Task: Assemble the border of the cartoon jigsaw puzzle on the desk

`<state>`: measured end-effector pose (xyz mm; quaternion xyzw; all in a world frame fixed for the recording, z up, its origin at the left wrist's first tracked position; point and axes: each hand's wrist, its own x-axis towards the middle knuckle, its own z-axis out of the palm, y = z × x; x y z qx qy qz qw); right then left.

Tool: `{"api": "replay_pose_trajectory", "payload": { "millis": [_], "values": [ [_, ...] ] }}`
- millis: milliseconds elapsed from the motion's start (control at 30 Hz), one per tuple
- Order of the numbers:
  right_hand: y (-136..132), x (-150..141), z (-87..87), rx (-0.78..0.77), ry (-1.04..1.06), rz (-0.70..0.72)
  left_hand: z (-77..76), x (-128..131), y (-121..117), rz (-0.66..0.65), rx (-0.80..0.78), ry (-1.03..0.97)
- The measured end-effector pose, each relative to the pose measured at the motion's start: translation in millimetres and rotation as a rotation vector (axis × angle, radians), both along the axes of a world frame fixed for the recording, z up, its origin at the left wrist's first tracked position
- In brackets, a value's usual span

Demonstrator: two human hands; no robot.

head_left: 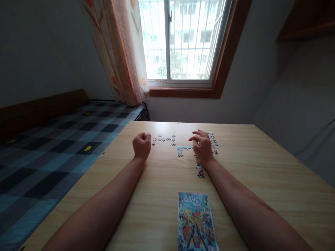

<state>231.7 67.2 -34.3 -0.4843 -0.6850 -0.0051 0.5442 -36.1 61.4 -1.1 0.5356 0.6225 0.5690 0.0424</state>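
Observation:
My left hand (141, 145) rests on the wooden table (261, 174) as a loose fist, with nothing visible in it. Just to its right lies a short row of loose jigsaw pieces (164, 139). My right hand (201, 145) hovers over a joined strip of puzzle (183, 150), fingers curled and pointing left; whether it pinches a piece is hidden. A vertical joined strip (200, 170) runs down beside my right wrist, and more pieces (214, 142) lie past the hand. A colourful puzzle reference picture (196, 223) lies near the front edge between my forearms.
A bed with a blue and black checked cover (52, 153) stands against the table's left side. A barred window (183, 38) with a patterned curtain (123, 52) is behind the table. A wall runs along the right.

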Motion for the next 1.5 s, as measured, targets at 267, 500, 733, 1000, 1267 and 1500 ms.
{"api": "replay_pose_trajectory", "payload": {
  "millis": [267, 500, 733, 1000, 1267, 1500],
  "values": [
    [-4.1, -1.6, -1.7, 0.032, 0.016, 0.000, -7.8, -16.6, 12.5, 0.134, -0.061, -0.141],
    [-9.5, -4.5, -1.3, 0.047, -0.033, 0.025, -12.5, -16.7, 13.6, 0.089, -0.049, -0.096],
    [-11.5, -3.9, -2.4, 0.065, -0.049, 0.040, -20.4, -25.0, 20.2, 0.059, -0.137, -0.193],
    [-12.8, -4.6, -2.9, 0.068, -0.044, 0.043, -21.4, -24.8, 19.2, 0.060, -0.237, -0.094],
    [-14.0, -3.7, -2.5, 0.048, -0.032, 0.040, -21.0, -23.4, 14.0, 0.022, -0.270, 0.103],
    [-14.5, -3.7, -2.2, 0.024, -0.008, 0.047, -20.0, -19.1, 11.0, 0.081, -0.343, 0.268]
  ]
}}
